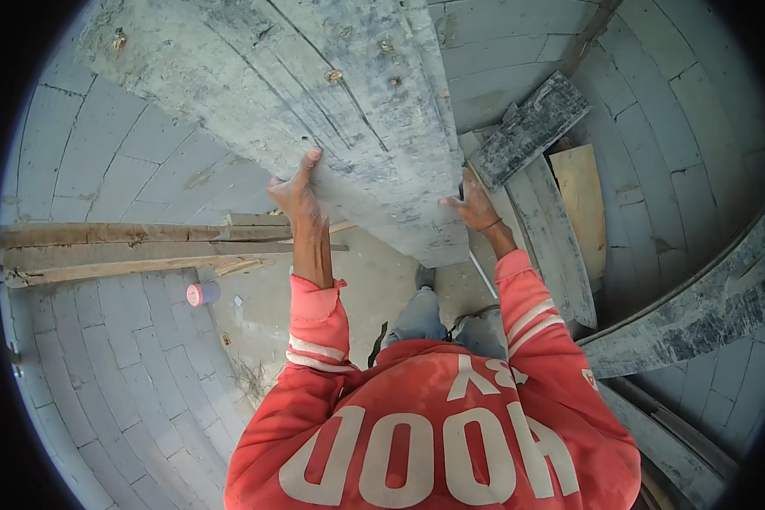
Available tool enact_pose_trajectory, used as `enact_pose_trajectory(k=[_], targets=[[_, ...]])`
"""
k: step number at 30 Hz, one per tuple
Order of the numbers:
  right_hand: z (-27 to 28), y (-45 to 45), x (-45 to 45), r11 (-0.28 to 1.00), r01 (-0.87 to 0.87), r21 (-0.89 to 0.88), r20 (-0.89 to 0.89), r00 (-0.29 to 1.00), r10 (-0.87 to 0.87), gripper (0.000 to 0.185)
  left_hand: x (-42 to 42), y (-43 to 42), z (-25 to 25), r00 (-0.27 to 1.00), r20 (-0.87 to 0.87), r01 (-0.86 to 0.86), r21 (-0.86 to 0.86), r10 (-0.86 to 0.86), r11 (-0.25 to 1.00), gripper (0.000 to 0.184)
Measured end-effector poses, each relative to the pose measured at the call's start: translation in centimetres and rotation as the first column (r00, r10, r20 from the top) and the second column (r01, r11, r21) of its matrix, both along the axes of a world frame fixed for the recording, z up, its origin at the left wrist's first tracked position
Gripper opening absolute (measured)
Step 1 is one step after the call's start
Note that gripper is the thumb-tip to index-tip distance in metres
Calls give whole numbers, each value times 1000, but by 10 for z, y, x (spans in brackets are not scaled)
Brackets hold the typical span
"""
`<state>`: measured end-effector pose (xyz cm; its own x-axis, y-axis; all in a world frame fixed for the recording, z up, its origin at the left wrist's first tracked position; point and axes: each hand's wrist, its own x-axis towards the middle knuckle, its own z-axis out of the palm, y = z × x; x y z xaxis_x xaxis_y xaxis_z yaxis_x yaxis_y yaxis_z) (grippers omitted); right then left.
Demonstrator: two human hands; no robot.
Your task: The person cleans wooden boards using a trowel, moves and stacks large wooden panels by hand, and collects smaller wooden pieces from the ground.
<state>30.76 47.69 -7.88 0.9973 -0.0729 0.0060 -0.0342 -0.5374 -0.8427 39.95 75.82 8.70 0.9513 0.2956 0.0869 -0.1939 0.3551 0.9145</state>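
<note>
A large, weathered grey wooden board (pixel 314 93) fills the upper middle of the head view, worn and marked with dark grooves and knots. My left hand (pixel 298 191) grips its lower left edge, thumb lying on the near face. On the right edge, near the lower corner, my right hand (pixel 476 206) holds the same board with its thumb on the face. The fingers of both hands are partly hidden behind the board. Its lower end hangs above my legs and one dark shoe (pixel 425 276).
Long timbers (pixel 127 246) cross the left side near a pink container (pixel 202 294). To the right lean several planks, including a dark one (pixel 531 127) and a pale one (pixel 580 204). A wide curved-looking board (pixel 697 327) spans the lower right. Grey block walls (pixel 102 144) surround me.
</note>
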Motion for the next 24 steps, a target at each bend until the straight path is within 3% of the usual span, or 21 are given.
enact_pose_trajectory(k=[2, 4, 7, 16, 18, 20, 23, 24], targets=[[12, 7, 18, 998, -13, -65, 38, 999, 16, 84, 12, 9, 9, 999, -33, -32, -14, 31, 999, 55], [46, 16, 36, 984, -76, -160, -30, 997, 72, 90, 29, 10, 24, 996, -57, -63, -27, 62, 998, 57], [49, 18, 60, 978, -109, -177, -18, 994, 108, 94, 39, 9, 34, 990, -13, -144, -67, 144, 987, 58], [-32, 33, 126, 965, -82, -249, 17, 996, 89, 96, 69, 25, -18, 973, 147, -185, 46, 176, 982, 54], [-24, 28, 134, 967, -107, -232, -12, 994, 107, 92, 67, 26, -20, 975, 183, -138, 56, 125, 989, 51], [-23, 28, 135, 968, -125, -217, -42, 992, 118, 89, 76, 28, -17, 986, 133, -107, 59, 99, 992, 50], [-29, 31, 143, 946, -74, -314, 79, 991, 104, 82, 93, 24, -21, 994, 77, -81, 78, 75, 994, 51], [-28, 33, 148, 942, 20, -336, 119, 993, 22, 81, 102, 22, -22, 995, 64, -84, 106, 77, 991, 54]])
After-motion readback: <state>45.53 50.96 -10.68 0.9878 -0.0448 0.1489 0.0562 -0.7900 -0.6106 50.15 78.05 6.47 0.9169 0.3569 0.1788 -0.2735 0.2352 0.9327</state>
